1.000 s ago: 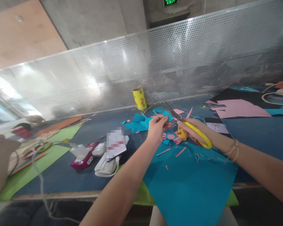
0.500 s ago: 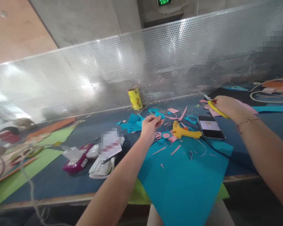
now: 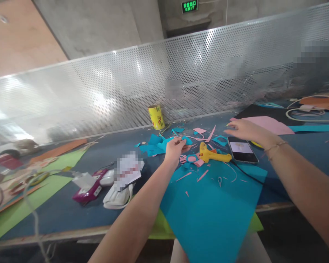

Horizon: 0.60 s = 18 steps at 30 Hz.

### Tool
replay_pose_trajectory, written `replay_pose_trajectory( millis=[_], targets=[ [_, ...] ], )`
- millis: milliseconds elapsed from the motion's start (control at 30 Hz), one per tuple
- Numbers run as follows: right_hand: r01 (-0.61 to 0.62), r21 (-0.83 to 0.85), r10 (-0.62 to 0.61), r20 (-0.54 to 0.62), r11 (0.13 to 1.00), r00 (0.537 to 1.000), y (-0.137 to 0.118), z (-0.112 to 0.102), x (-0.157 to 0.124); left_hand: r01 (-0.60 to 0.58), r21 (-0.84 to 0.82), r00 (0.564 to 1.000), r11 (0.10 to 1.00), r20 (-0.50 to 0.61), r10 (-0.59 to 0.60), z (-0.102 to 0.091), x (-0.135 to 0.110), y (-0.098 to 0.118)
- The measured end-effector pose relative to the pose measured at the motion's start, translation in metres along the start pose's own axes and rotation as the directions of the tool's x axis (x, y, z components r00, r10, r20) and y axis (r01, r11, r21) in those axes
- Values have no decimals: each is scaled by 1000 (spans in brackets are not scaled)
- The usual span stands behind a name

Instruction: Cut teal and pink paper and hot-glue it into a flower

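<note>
Over the cluttered middle of the table, my left hand (image 3: 175,148) pinches a small blue felt-like piece (image 3: 186,140) between thumb and fingers. My right hand (image 3: 242,130) hovers just beyond the phone (image 3: 242,149), its fingers loosely stretched out and no object visible in them. Under that wrist lies the yellow handle of the scissors (image 3: 257,144); their blades are hidden. Between the hands a yellow glue gun (image 3: 215,155) rests on its side, touching a pink and blue cut-out (image 3: 192,158). A large blue sheet (image 3: 211,212) hangs over the table's front edge.
A yellow tape roll (image 3: 156,117) stands against the perforated metal screen (image 3: 120,87). To the left sit a purple power strip (image 3: 90,190) and a white pouch-like item (image 3: 116,197). A pink sheet (image 3: 271,124) lies on the right, and the glue gun's black cord (image 3: 252,177) runs right.
My right hand has let go of the scissors, which now lie beneath its wrist, and has moved left with fingers extended. My left hand still pinches the blue piece.
</note>
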State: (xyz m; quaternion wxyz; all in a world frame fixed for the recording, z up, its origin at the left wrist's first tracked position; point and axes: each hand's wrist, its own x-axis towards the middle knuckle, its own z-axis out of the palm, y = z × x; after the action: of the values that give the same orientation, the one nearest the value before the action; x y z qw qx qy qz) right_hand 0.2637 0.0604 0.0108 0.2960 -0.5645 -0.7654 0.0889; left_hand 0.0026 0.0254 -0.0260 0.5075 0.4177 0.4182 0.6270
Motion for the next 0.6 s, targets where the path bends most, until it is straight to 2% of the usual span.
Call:
replay_pose_trajectory(
  millis=[33, 100, 167, 233, 433, 600],
  targets=[
    [100, -40, -94, 118, 994, 988, -10, 8, -2, -1, 15, 1000, 1000, -4, 1, 0, 0, 0],
    [298, -61, -271, 275, 953, 923, -30, 25, -7, -5, 43, 1000, 999, -13, 6, 0, 1, -1],
    [400, -119, -323, 408, 909, 854, -43, 40, -13, -15, 64, 999, 998, -28, 17, -1, 2, -1],
    [436, -191, -306, 476, 879, 825, -48, 50, -18, -24, 69, 999, 997, -41, 27, -2, 3, -1],
    [406, -286, -225, 502, 868, 835, -43, 55, -19, -34, 38, 997, 999, -71, 37, -1, 2, 1],
    [364, -287, -211, 449, 886, 868, -46, 48, -18, -58, 4, 996, 998, -65, 58, -1, 1, 3]
  ],
)
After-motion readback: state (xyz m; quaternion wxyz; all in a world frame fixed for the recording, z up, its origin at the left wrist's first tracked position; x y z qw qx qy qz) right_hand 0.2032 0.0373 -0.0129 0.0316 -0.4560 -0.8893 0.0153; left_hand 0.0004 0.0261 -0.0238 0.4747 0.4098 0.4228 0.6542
